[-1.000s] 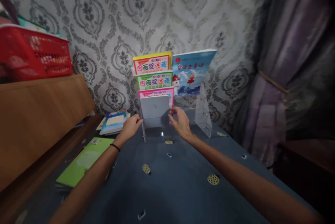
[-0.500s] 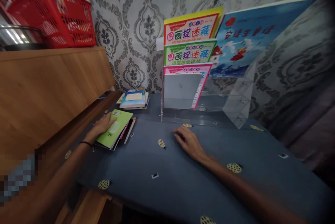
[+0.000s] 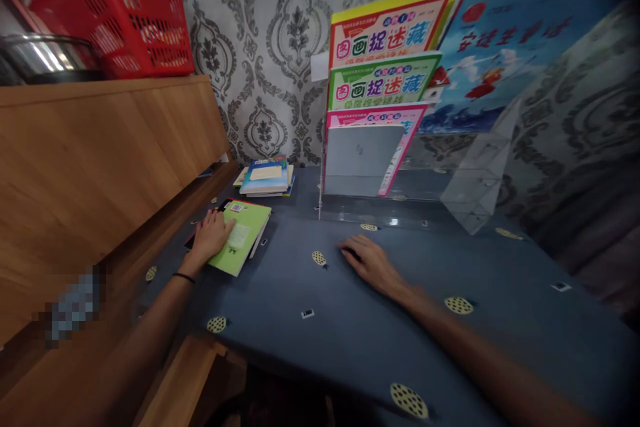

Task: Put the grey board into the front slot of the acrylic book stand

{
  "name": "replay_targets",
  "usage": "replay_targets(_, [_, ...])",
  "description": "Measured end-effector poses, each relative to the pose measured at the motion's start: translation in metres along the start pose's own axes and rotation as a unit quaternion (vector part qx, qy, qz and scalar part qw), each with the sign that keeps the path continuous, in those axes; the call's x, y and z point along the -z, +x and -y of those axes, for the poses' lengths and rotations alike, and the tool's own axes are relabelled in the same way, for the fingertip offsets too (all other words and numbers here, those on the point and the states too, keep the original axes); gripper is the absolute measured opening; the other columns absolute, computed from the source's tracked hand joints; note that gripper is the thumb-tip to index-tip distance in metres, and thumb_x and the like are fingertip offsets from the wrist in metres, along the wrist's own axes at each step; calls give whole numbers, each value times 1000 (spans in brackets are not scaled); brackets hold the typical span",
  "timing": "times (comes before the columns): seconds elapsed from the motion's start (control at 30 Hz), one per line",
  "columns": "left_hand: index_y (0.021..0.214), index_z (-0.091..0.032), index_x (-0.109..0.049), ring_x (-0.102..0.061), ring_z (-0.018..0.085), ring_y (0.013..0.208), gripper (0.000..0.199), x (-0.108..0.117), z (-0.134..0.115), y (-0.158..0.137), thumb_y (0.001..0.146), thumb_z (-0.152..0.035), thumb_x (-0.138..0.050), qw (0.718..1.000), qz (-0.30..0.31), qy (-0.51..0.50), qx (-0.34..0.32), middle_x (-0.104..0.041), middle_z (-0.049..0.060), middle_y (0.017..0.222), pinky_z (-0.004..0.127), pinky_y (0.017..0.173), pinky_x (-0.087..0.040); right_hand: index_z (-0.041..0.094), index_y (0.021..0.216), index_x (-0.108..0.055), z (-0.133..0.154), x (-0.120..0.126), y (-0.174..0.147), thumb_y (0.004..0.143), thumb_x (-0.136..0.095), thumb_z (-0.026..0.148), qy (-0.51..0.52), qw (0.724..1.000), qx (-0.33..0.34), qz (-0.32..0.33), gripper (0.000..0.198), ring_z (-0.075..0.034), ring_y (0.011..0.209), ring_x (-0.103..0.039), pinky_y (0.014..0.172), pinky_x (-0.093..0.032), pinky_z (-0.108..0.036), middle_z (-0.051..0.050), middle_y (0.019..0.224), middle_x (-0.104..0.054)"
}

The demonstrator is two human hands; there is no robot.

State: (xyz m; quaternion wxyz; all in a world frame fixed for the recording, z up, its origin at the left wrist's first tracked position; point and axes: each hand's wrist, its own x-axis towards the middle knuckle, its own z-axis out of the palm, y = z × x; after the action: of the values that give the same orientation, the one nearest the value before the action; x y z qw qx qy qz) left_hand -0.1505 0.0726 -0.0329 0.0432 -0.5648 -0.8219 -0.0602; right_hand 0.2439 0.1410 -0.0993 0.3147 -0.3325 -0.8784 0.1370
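Change: a second ago both your hands were up at the clear rack; since then your left hand has come to the green book and your right hand has dropped to the cloth.
Left hand: your left hand (image 3: 213,235) lies palm down on the near-left part of the green book (image 3: 243,236), fingers spread flat on the cover, not curled round it; a dark band sits on the wrist.
Green book: it lies flat on the blue tablecloth (image 3: 350,320) at the left, on top of other thin books whose edges show beneath it.
Right hand: your right hand (image 3: 373,262) rests open on the tablecloth, holding nothing, just near of the clear rack (image 3: 475,194).
Rack: it stands at the far side against the patterned wall, holding a grey book (image 3: 360,154) in front, pink, green and yellow booklets stepped behind it, and a blue picture book (image 3: 505,60) to the right.
Book stack: a small stack of books (image 3: 266,177) lies far of the green book, left of the rack.
Far left: a red basket (image 3: 120,14) sits on the wooden cabinet (image 3: 100,160).
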Motion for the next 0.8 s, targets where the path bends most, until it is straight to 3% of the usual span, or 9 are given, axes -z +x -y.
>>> replay_targets(0.17, [126, -10, -57, -50, 32, 131, 44, -3, -14, -15, 101, -43, -39, 999, -44, 11, -28, -59, 21, 136, 43, 109, -39, 24, 95, -69, -5, -3, 1, 94, -48, 24, 2, 1000, 13, 0, 22, -25, 85, -64, 77, -55, -40, -8, 86, -70])
replay_targets(0.27, [124, -11, -58, -54, 33, 120, 44, -1, -22, -28, 101, -45, -42, 997, -65, 31, -39, -59, 19, 129, 43, 100, -43, 23, 95, -70, -7, -5, 1, 94, -47, 25, -8, 1000, 13, 1, 23, -26, 85, -64, 77, -55, -41, -8, 87, -70])
replay_targets(0.47, [136, -13, -51, -53, 35, 121, 47, 5, -50, -54, 99, -43, -48, 989, -91, 80, -85, -58, 20, 127, 43, 95, -47, 24, 94, -70, 1, 0, 1, 94, -48, 22, -15, 1000, 7, 11, 22, -24, 86, -65, 82, -55, -41, -7, 89, -71])
replay_targets(0.57, [134, -17, -50, -59, 32, 114, 42, 14, -64, -64, 98, -39, -52, 990, -45, 83, -107, -59, 17, 124, 37, 81, -51, 23, 96, -70, 1, 2, 1, 95, -47, 21, -13, 1000, 11, 13, 23, -24, 87, -65, 81, -56, -42, -8, 90, -71])
replay_targets(0.67, [119, -18, -55, -65, 29, 103, 26, 22, -65, -67, 97, -31, -54, 994, 31, 27, -102, -63, 14, 117, 34, 77, -49, 23, 97, -71, -1, 2, -1, 96, -47, 21, -13, 1000, 21, 10, 23, -25, 87, -66, 82, -56, -43, -8, 90, -71])
replay_targets(0.73, [107, -18, -55, -66, 26, 98, 15, 22, -59, -64, 95, -27, -56, 988, 73, -74, -110, -67, 11, 106, 33, 79, -48, 24, 104, -71, 1, 4, -4, 98, -48, 24, -12, 999, 31, 15, 23, -25, 89, -67, 84, -57, -44, -9, 93, -72])
replay_targets(0.8, [97, -20, -53, -65, 22, 92, 8, 15, -54, -62, 93, -26, -56, 961, 112, -224, -121, -67, 6, 95, 31, 78, -47, 24, 121, -67, 9, 5, -10, 99, -52, 32, -6, 998, 56, 36, 27, -27, 102, -66, 92, -56, -46, -11, 109, -72])
